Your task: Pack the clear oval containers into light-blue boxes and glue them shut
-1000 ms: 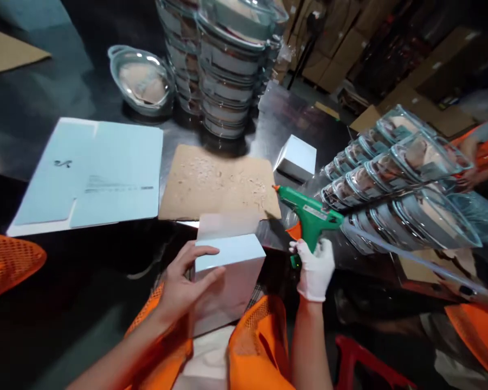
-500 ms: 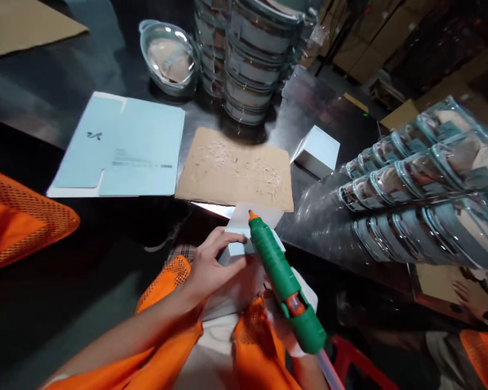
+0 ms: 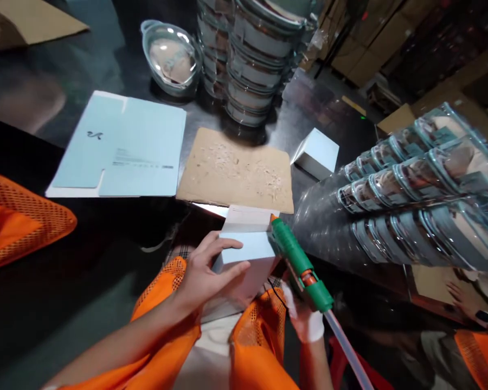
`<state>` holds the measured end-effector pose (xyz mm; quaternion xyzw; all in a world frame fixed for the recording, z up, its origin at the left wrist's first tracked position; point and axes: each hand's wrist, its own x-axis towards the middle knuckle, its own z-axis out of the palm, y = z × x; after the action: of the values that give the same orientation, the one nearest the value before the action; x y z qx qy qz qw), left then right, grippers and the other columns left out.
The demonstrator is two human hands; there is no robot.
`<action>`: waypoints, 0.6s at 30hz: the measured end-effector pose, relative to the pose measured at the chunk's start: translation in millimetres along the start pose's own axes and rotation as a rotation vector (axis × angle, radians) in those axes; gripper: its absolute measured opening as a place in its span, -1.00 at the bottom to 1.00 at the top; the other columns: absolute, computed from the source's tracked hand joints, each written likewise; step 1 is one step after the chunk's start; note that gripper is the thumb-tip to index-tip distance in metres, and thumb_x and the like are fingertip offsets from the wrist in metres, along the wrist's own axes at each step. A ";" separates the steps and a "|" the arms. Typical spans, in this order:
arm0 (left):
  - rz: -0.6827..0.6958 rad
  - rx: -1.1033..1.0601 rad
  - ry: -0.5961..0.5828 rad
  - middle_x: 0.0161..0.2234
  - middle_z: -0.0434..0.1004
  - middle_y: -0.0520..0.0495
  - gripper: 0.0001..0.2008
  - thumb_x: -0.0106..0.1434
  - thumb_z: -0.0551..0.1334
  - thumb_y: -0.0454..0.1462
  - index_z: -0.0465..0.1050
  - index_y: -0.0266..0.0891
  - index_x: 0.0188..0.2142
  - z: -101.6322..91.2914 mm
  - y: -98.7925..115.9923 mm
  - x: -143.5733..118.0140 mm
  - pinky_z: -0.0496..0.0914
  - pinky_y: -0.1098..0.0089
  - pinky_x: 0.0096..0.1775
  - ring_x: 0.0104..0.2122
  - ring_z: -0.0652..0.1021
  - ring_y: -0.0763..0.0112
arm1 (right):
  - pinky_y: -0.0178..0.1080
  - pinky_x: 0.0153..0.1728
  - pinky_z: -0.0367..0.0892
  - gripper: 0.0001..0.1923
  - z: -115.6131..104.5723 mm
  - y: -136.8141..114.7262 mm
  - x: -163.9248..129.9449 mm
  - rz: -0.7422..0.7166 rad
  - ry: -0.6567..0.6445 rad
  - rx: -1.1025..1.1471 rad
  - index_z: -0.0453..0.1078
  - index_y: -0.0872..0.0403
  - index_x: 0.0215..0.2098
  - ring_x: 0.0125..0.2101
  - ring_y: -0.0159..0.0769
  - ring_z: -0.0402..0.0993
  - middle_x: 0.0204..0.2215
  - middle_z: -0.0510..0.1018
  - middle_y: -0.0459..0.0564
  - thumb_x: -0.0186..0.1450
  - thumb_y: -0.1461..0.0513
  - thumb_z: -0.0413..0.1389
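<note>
A small pale blue cardboard box (image 3: pixel 248 254) rests on my lap with its top flap open toward the table. My left hand (image 3: pixel 205 273), bare, grips the box's left side with fingers spread over its top. My right hand (image 3: pixel 305 317), in a white glove, is closed on a green glue gun (image 3: pixel 299 262). The gun's orange nozzle touches the box's upper right corner by the flap. A clear glue stick (image 3: pixel 345 346) trails from the gun's back.
A glue-spotted brown cardboard sheet (image 3: pixel 236 170), flat blue box blanks (image 3: pixel 122 146) and a small closed box (image 3: pixel 317 153) lie on the dark metal table (image 3: pixel 44 81). Stacked glass dishes (image 3: pixel 256 49) stand behind; wrapped glass lids (image 3: pixel 423 184) lean at right. Another person's hand (image 3: pixel 467 298) shows lower right.
The glue gun swung from the table side down over the box, then slid its nozzle from the flap's middle to the right corner. My left hand kept its hold on the box.
</note>
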<state>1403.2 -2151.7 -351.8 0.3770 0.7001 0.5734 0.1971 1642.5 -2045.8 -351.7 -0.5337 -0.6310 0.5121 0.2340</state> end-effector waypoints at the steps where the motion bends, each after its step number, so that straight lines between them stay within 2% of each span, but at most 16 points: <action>1: -0.013 -0.004 0.004 -0.17 0.62 -0.07 -0.81 0.24 0.52 -0.15 0.72 -0.10 -0.16 -1.9 -1.1 0.4 0.52 0.42 -0.16 -0.21 0.62 0.31 | -0.01 -0.37 0.61 -0.64 -4.3 2.4 0.1 -0.007 0.038 -0.015 0.61 -0.08 -0.35 -0.46 -0.04 0.59 -0.48 0.64 0.02 0.16 -0.13 0.44; 4: -0.050 -0.011 0.020 -0.18 0.62 -0.05 -0.80 0.24 0.52 -0.13 0.71 -0.10 -0.17 -7.3 -3.9 2.1 0.50 0.41 -0.14 -0.21 0.61 0.32 | -0.08 -0.45 0.53 -0.59 -9.2 2.1 5.8 0.008 0.153 -0.037 0.63 -0.03 -0.28 -0.51 -0.13 0.54 -0.49 0.64 -0.01 0.15 -0.14 0.45; 6: -0.072 -0.014 0.030 -0.20 0.62 -0.05 -0.79 0.22 0.52 -0.11 0.71 -0.10 -0.19 -10.0 -5.0 3.8 0.48 0.40 -0.16 -0.23 0.60 0.31 | -0.17 -0.52 0.45 -0.57 -3.8 -6.6 20.1 0.021 0.190 0.013 0.65 0.01 -0.25 -0.57 -0.23 0.48 -0.50 0.64 -0.05 0.19 -0.14 0.42; 8: -0.090 -0.027 0.025 -0.22 0.61 -0.04 -0.78 0.22 0.51 -0.10 0.70 -0.12 -0.21 -11.5 -5.2 5.4 0.46 0.41 -0.18 -0.24 0.58 0.31 | -0.24 -0.59 0.34 -0.53 7.4 -21.4 45.7 0.063 0.169 0.148 0.67 0.05 -0.24 -0.62 -0.33 0.41 -0.51 0.64 -0.08 0.15 -0.14 0.41; 11: -0.096 -0.062 0.018 -0.24 0.60 -0.05 -0.76 0.19 0.52 -0.08 0.69 -0.14 -0.22 -12.7 -4.7 6.4 0.44 0.40 -0.19 -0.24 0.57 0.30 | -0.32 -0.68 0.20 -0.43 23.6 -43.8 97.3 0.211 0.045 0.343 0.68 0.14 -0.25 -0.70 -0.39 0.33 -0.63 0.57 -0.09 0.11 -0.18 0.37; 13: -0.104 -0.068 0.026 -0.24 0.61 -0.06 -0.74 0.19 0.52 -0.06 0.69 -0.14 -0.22 -14.3 -4.3 5.9 0.44 0.39 -0.19 -0.23 0.57 0.28 | -0.31 -0.67 0.27 -0.38 25.4 -51.2 126.6 0.311 -0.017 0.345 0.64 0.20 -0.31 -0.70 -0.34 0.37 -0.67 0.55 -0.02 0.18 -0.23 0.30; 15: -0.111 -0.071 0.031 -0.24 0.60 -0.07 -0.72 0.19 0.53 -0.04 0.68 -0.14 -0.23 -16.9 -4.0 5.4 0.44 0.39 -0.20 -0.23 0.57 0.26 | -0.26 -0.58 0.40 -0.34 18.3 -51.7 141.0 0.340 -0.018 0.231 0.60 0.22 -0.34 -0.66 -0.28 0.47 -0.61 0.61 0.09 0.32 -0.25 0.19; 16: -0.112 -0.082 0.026 -0.24 0.60 -0.06 -0.72 0.19 0.53 -0.03 0.68 -0.13 -0.23 -18.3 -3.7 5.6 0.45 0.39 -0.19 -0.22 0.57 0.26 | -0.24 -0.53 0.44 -0.33 12.5 -50.4 141.7 0.335 0.000 0.152 0.59 0.22 -0.34 -0.63 -0.26 0.52 -0.58 0.63 0.12 0.37 -0.25 0.15; 18: -0.115 -0.114 -0.001 -0.24 0.60 -0.06 -0.71 0.20 0.54 -0.02 0.68 -0.13 -0.23 -20.4 -2.3 7.1 0.47 0.38 -0.16 -0.22 0.58 0.27 | -0.23 -0.45 0.48 -0.38 0.6 -48.5 131.5 0.244 0.127 -0.003 0.59 0.18 -0.29 -0.54 -0.23 0.57 -0.53 0.65 0.09 0.37 -0.23 0.17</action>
<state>1383.6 -2159.8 -347.5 0.3249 0.6867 0.5998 0.2511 1578.8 -1921.3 -341.5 -0.6380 -0.5462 0.5010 0.2087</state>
